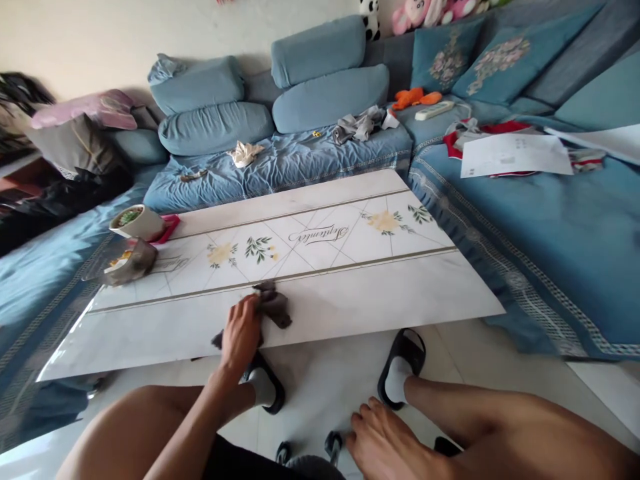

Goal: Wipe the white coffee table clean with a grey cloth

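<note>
The left hand grip is clenched on a grey cloth at the near edge of the table. The right hand grip is released and holds nothing.

Person wore black shorts, mostly cut off at the bottom of the view, so no detail or markings could be made out. Thighs were bare. White socks on both feet, under black slide sandals, each with one wide strap. Left hand and right hand bare, forearm bare too.
</note>
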`<state>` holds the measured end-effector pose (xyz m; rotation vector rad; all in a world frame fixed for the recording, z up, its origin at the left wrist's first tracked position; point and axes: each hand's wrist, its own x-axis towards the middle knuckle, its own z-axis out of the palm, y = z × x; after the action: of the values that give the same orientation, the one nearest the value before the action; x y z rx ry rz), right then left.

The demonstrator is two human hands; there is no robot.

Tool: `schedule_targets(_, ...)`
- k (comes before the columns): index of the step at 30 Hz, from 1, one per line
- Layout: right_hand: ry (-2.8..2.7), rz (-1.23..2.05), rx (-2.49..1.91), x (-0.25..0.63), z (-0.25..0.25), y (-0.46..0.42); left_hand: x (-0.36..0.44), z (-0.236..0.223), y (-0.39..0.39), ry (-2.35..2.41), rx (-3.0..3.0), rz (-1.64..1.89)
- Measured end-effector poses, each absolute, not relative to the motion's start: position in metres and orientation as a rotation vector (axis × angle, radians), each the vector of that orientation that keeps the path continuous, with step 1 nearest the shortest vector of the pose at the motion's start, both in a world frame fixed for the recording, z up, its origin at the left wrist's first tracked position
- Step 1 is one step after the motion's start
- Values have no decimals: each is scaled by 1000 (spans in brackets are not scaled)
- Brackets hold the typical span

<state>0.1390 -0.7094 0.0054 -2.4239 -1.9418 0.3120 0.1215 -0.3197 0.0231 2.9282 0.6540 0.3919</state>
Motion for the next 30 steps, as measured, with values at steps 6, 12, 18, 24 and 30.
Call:
schedule_targets(6, -2038, 732, -2402, 169, 45, -684, 222, 3, -501, -97, 2766, 386)
schedule_targets(12, -1985, 831, -2475, 182, 59, -667, 217, 2, -485, -420, 2712, 305)
schedule_targets(18, -2025, 499, -2445, 153, 34, -682, 153, 2, -390, -483, 2827, 404)
schedule_targets(24, -2137, 644, -2394, 151, 29, -672, 208, -10, -474, -760, 2836, 421)
schedule_targets(30, -2075, 632, -2461, 162, 43, -666, 175, 3, -430, -783, 2869, 407)
